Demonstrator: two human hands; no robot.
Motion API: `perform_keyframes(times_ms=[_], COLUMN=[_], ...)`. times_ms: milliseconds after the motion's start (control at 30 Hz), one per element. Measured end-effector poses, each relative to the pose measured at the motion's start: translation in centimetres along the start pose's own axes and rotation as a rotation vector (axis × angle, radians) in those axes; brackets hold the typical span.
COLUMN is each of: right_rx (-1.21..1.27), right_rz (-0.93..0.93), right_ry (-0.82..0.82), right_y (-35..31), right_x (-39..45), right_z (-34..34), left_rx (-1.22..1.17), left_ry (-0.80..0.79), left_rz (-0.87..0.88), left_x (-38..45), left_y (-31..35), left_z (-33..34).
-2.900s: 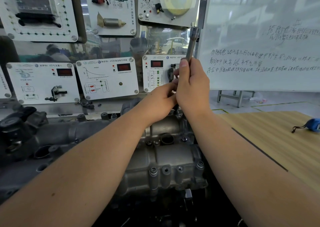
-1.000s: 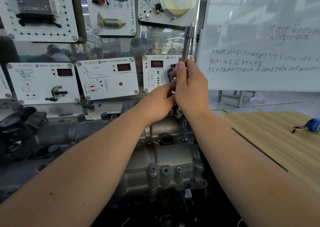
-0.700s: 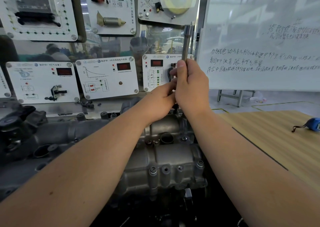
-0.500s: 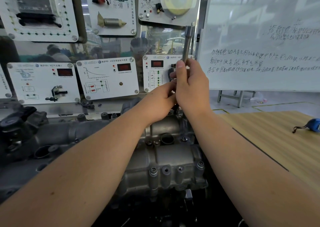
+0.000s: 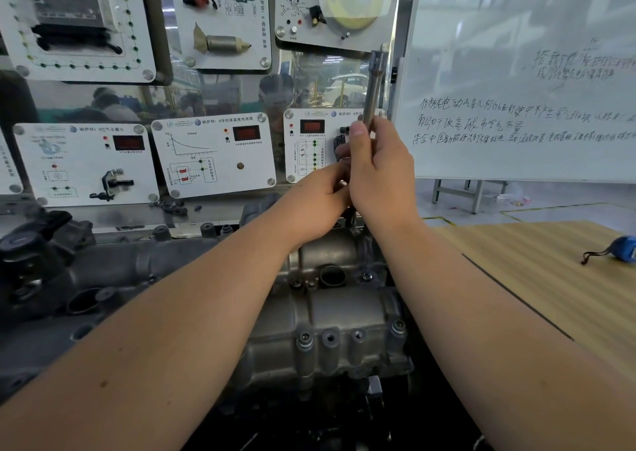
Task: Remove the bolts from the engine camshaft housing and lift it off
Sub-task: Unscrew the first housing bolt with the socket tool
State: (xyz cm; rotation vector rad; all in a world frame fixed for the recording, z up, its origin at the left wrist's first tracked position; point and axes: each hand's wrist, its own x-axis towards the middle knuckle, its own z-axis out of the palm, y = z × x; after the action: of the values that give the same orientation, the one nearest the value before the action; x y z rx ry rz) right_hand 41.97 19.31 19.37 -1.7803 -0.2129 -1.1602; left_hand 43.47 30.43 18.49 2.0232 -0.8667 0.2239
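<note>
Camshaft housing (image 5: 330, 316) sits low centre, bolts (image 5: 304, 339) along its near edge. Right hand (image 5: 382, 171) grips upright socket wrench (image 5: 375, 85); left hand (image 5: 320, 199) fingers curl at its base, contents hidden. Forearms block housing's far side. Whiteboard (image 5: 516, 72) right; tape measure (image 5: 619, 249) on table (image 5: 550, 278).

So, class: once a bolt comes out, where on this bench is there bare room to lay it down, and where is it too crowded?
Free: the striped wooden tabletop right of the grey metal camshaft housing, from its dark seam line towards the blue tape measure. Crowded: the housing top, where the left hand and right hand grip the long steel socket wrench.
</note>
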Motion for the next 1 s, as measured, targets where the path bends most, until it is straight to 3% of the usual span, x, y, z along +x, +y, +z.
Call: perform_keyframes(times_ms=[1000], right_rx=[-0.042], right_rz=[-0.003], right_ry=[-0.018], right_y=[0.08], right_x=[0.13], right_z=[-0.04], left_rx=[-0.029], left_ry=[0.007], left_rz=[0.000], left_x=[-0.01], left_y=[-0.08], left_z=[0.04])
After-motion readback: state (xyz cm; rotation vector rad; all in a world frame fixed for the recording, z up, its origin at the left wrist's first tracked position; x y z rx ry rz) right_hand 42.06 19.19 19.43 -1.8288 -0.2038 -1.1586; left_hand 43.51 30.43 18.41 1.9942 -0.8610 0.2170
